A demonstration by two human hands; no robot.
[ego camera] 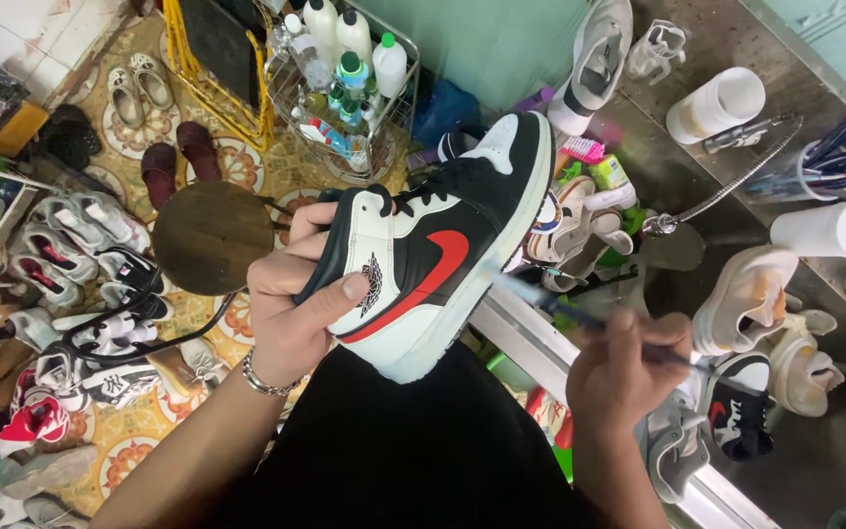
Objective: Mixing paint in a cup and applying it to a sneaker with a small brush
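Observation:
My left hand [298, 294] grips a high-top sneaker [443, 245] by its heel collar, holding it tilted with the toe pointing up and away. The shoe is black and white with a red curved mark on its side and black laces. My right hand [629, 367] is closed on a thin dark-handled brush [560, 309], whose blurred tip touches the white sole edge near the middle of the shoe. A silver bracelet sits on my left wrist. A black garment covers my lap below the shoe.
A metal counter [697, 186] on the right carries several sneakers, two white cylindrical containers, a cup of brushes and a flexible hose. A wire rack of bottles [350, 69] stands ahead. A round wooden stool [212, 235] and many shoes cover the tiled floor at left.

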